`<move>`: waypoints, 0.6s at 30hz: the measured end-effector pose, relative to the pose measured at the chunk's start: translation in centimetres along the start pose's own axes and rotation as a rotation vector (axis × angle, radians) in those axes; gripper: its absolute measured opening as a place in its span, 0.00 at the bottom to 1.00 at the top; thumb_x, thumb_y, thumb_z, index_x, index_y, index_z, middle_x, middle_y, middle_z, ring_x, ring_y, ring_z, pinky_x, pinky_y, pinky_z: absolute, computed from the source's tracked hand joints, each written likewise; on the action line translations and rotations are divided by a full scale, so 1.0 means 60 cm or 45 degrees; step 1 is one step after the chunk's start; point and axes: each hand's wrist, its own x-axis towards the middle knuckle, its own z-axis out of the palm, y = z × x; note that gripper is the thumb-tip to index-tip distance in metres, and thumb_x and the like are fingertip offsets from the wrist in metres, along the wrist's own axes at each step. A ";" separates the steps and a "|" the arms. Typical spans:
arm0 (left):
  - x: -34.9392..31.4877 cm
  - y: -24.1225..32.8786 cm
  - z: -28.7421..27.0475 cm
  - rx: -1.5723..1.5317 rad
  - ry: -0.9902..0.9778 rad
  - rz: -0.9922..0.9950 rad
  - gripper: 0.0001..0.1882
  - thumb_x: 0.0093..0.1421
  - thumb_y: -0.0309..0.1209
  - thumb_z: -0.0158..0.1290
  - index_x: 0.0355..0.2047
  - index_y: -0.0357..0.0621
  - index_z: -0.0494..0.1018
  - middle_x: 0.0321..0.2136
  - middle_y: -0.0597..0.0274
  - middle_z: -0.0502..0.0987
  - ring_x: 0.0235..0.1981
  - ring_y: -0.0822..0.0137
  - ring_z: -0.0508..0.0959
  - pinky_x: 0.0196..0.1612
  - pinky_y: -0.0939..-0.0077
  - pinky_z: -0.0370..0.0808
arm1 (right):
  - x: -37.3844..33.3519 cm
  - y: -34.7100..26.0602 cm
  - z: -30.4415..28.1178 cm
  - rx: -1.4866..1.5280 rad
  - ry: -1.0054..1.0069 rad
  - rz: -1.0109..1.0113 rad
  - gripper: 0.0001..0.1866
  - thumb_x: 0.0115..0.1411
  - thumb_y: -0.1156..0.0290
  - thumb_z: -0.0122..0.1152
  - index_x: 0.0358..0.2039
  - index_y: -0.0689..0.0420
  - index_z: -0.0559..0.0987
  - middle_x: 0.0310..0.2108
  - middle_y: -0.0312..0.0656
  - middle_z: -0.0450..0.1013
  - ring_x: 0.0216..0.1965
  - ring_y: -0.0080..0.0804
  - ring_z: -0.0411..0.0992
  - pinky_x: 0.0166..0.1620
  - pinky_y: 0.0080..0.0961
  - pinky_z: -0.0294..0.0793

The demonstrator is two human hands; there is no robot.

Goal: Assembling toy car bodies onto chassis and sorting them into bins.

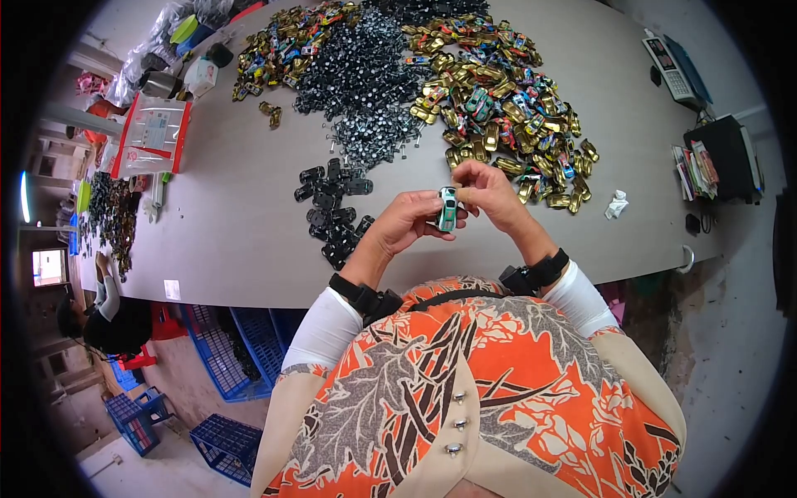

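Observation:
A small green and white toy car (447,214) is between my hands, just above the table's near part. My left hand (400,222) grips it from the left, fingers curled beneath. The thumb and fingers of my right hand (491,196) are pinched at the car's upper right edge; any small part between them is hidden. Left of my hands lie loose black car bases (330,207). Beyond them spreads a heap of wheel axles (357,75). A pile of gold and coloured toy car bodies (498,120) lies to the right.
More car bodies (274,50) lie far left, near a clear red-edged bag (154,137). A crumpled tissue (616,204), a calculator-like device (667,68) and a black box (724,158) are on the right. A co-worker (104,311) sits far left; blue crates (220,353) stand below the table edge.

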 end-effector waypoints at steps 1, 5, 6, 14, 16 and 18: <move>-0.002 -0.001 0.002 0.065 0.023 0.017 0.19 0.57 0.35 0.48 0.44 0.32 0.68 0.35 0.50 0.76 0.36 0.61 0.78 0.35 0.70 0.78 | 0.001 0.001 -0.001 -0.004 -0.033 -0.040 0.13 0.49 0.78 0.56 0.37 0.59 0.68 0.25 0.33 0.68 0.18 0.15 0.63 0.18 0.12 0.61; 0.005 -0.017 -0.008 0.591 0.181 0.226 0.13 0.54 0.29 0.53 0.39 0.36 0.73 0.34 0.55 0.76 0.32 0.71 0.77 0.35 0.77 0.75 | -0.004 -0.006 0.003 -0.048 -0.060 -0.068 0.15 0.49 0.79 0.56 0.38 0.58 0.68 0.27 0.33 0.67 0.21 0.16 0.65 0.20 0.12 0.62; 0.007 -0.022 -0.008 0.830 0.305 0.303 0.11 0.52 0.26 0.54 0.37 0.37 0.75 0.33 0.58 0.76 0.29 0.74 0.74 0.33 0.78 0.73 | -0.003 -0.002 0.002 -0.058 -0.057 -0.126 0.15 0.49 0.79 0.56 0.38 0.58 0.67 0.28 0.33 0.67 0.23 0.16 0.66 0.21 0.13 0.64; 0.001 -0.008 0.017 1.572 0.557 0.845 0.16 0.46 0.22 0.58 0.38 0.38 0.72 0.30 0.61 0.74 0.31 0.72 0.74 0.34 0.80 0.71 | -0.003 -0.001 0.004 0.161 -0.035 -0.103 0.14 0.49 0.81 0.56 0.37 0.61 0.68 0.29 0.37 0.67 0.29 0.24 0.69 0.29 0.21 0.72; 0.001 -0.008 0.017 1.572 0.565 0.790 0.17 0.44 0.22 0.59 0.37 0.38 0.71 0.29 0.61 0.74 0.31 0.72 0.74 0.35 0.80 0.71 | -0.001 0.006 -0.001 0.195 -0.068 -0.092 0.12 0.49 0.81 0.57 0.36 0.62 0.69 0.30 0.38 0.68 0.29 0.25 0.69 0.29 0.21 0.72; 0.005 -0.015 0.009 1.328 0.544 0.723 0.17 0.43 0.22 0.60 0.35 0.38 0.70 0.29 0.64 0.73 0.31 0.72 0.74 0.36 0.80 0.71 | -0.002 0.006 -0.001 0.216 -0.076 -0.079 0.12 0.49 0.81 0.57 0.35 0.62 0.69 0.30 0.39 0.69 0.28 0.25 0.69 0.29 0.22 0.72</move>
